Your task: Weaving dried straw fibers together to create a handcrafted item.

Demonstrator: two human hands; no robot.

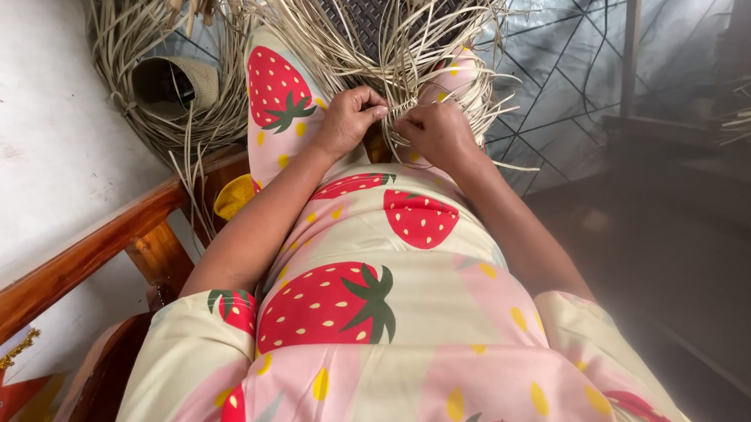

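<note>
Closest to me is my lap, covered by my dress (379, 319), pale yellow and pink with big red strawberries; it fills the lower middle of the view and leaves no bare room there; my forearms run forward over it and meet above my knees.

My left hand (349, 120) is closed, thumb and fingers pinched on a few pale straw strands (397, 110); my right hand (439, 132) is curled shut just beside it, knuckles up, gripping the same strands; the two hands nearly touch, with only the narrow woven edge between them.

That edge belongs to the straw weaving (386, 36), which lies over my knees and spreads away from me; its loose ends fan out on every side, some hanging past my right knee, so the work has a ragged border rather than a clean one.

On my left a wooden armrest (85, 246) slants across, close against my elbow, hemming that side in; beyond it a bundle of straw (128, 45) coils around a small woven hat (175, 83) against the pale wall.

On my right the dark floor (685, 250) opens out; farther off stands a dark wooden post (632, 52).
</note>
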